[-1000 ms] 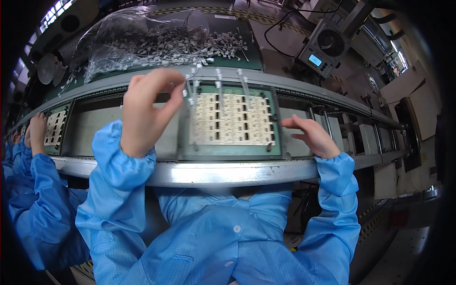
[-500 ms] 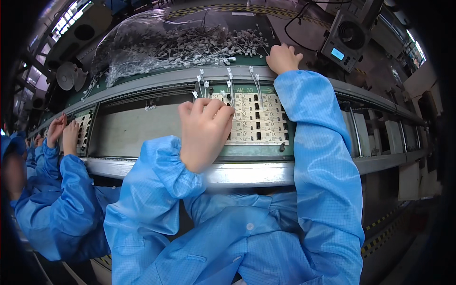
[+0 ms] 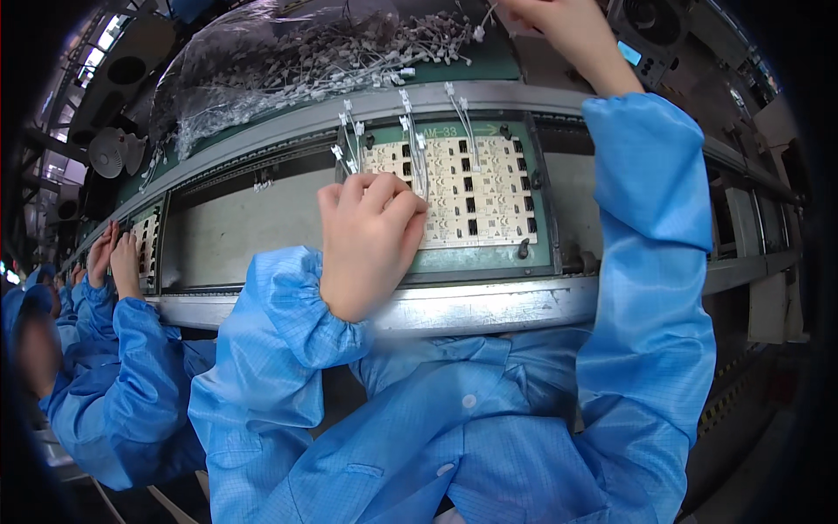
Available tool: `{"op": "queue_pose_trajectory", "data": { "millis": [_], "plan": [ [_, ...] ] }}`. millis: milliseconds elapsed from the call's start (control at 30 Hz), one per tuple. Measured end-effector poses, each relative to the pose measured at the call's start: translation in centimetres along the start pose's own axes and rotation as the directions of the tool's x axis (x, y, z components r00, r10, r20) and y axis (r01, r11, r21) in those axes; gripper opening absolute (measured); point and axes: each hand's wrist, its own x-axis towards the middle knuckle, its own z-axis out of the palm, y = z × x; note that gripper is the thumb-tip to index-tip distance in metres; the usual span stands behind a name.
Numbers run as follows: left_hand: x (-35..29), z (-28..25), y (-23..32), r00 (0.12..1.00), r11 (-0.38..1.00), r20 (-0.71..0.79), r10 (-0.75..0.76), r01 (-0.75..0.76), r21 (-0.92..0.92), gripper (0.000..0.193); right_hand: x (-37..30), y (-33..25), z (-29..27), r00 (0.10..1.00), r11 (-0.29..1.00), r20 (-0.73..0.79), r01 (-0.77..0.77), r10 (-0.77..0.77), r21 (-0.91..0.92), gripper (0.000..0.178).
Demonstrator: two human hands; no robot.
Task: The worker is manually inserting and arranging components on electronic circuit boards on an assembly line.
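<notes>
A panel of cream circuit boards (image 3: 452,201) with black connectors lies in a green carrier (image 3: 543,229). Over the panel's left part rests my left hand (image 3: 371,240), its fingers curled together and the tips hidden beneath. Several white-plugged cables (image 3: 417,148) run from the boards toward the far rail. My right hand (image 3: 567,31) is raised at the upper edge of the view. Its fingers are pinched at a thin wire with a white plug, a connector cable (image 3: 479,33), hanging by the pile. Part of this hand is cut off by the picture's edge.
A heap of white connector cables (image 3: 349,74) spills from a clear plastic bag (image 3: 196,96) beyond the far rail (image 3: 262,131). A metal front rail (image 3: 489,301) runs before me. At left, a co-worker's hands (image 3: 118,258) are over another board. A device with a lit screen (image 3: 628,52) stands upper right.
My right hand has moved up and right from the pile's edge, and a cable now shows at its fingers. My left hand stays over the boards. The whole view has shifted slightly.
</notes>
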Motion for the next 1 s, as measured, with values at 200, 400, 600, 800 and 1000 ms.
{"op": "queue_pose_trajectory", "data": {
  "millis": [200, 400, 600, 800, 1000],
  "plan": [
    [1.0, 0.4, 0.9, 0.999, 0.993, 0.04, -0.024, 0.019, 0.118, 0.006, -4.6, -0.6, -1.1, 0.993, 0.92, 0.051, -0.121, 0.11, 0.373, 0.008],
    [1.2, 0.4, 1.7, 0.996, 0.971, 0.08, 0.031, -0.049, 0.233, 0.005, -8.3, 0.9, -0.8, 0.978, 0.858, 0.143, -0.205, 0.155, 0.472, 0.011],
    [0.6, -1.1, 2.6, 0.979, 0.991, 0.199, -0.037, 0.011, 0.132, 0.011, -12.0, 2.6, -0.4, 0.957, 0.895, 0.27, -0.209, 0.105, 0.394, 0.018],
    [4.0, -2.3, -0.8, 0.894, 0.997, 0.449, -0.008, -0.025, 0.067, 0.024, -13.6, 1.2, 1.0, 0.989, 0.989, 0.062, 0.138, -0.135, -0.054, 0.012],
    [11.7, 3.2, -11.7, 0.977, 0.967, 0.077, -0.2, 0.185, 0.174, 0.022, -14.5, 1.3, 3.3, 0.931, 0.907, 0.216, 0.343, -0.294, -0.244, 0.006]
  ]
}}
